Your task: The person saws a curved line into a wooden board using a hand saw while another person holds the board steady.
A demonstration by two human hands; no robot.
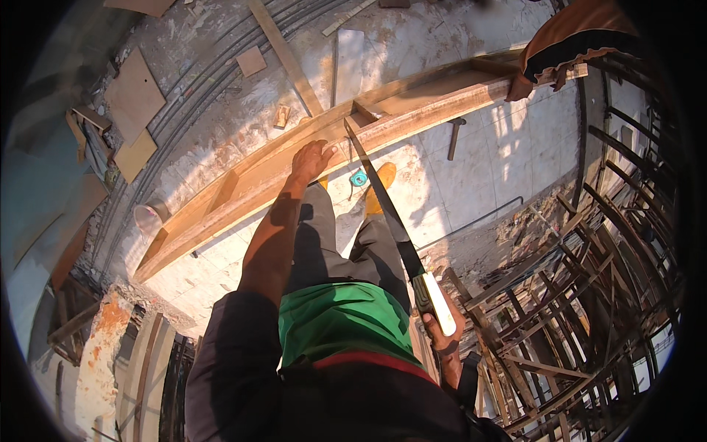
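Note:
A long, narrow wooden frame (265, 188) of boards with short cross-pieces lies across the view in front of me. My left hand (313, 158) is closed over its near board, left of the saw. In my right hand (445, 328), low and right of my body, is the pale handle of a handsaw (392, 221). The dark blade slants up and away, its tip over the near board beside a cross-piece. Whether the teeth touch the wood, I cannot tell. A teal tape measure (359, 178) lies on the floor by my yellow shoe (378, 193).
Another person's hand (519, 88), in a brown-orange sleeve, rests on the frame's right end. A hammer (456, 136) lies beyond the near board's right half. There are a tub (151, 217), plywood offcuts (135, 96), long rods (184, 103) and stacked timber (560, 324) around.

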